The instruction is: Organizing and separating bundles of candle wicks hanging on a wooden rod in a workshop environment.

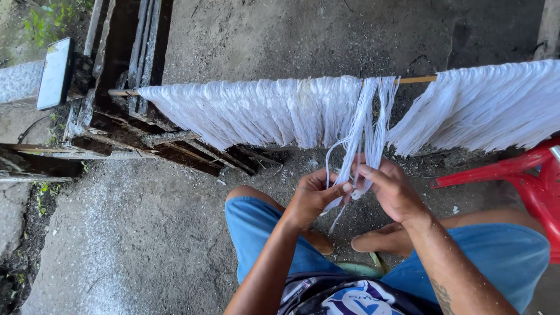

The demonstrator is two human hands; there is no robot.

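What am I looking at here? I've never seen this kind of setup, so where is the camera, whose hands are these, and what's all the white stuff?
There is one picture, taken by a camera worn on a person's head and looking down. The person sits low, knees in blue shorts, bare feet on the concrete floor. The two arms coming up from the bottom are the person's own. A thin wooden rod runs across, draped with white fibre strands. The left hand and right hand both pinch one small bunch of strands pulled down from the rod, their fingers closed on it. At left stand a weathered wooden frame and a phone propped on a ledge; at right, part of a red plastic chair.
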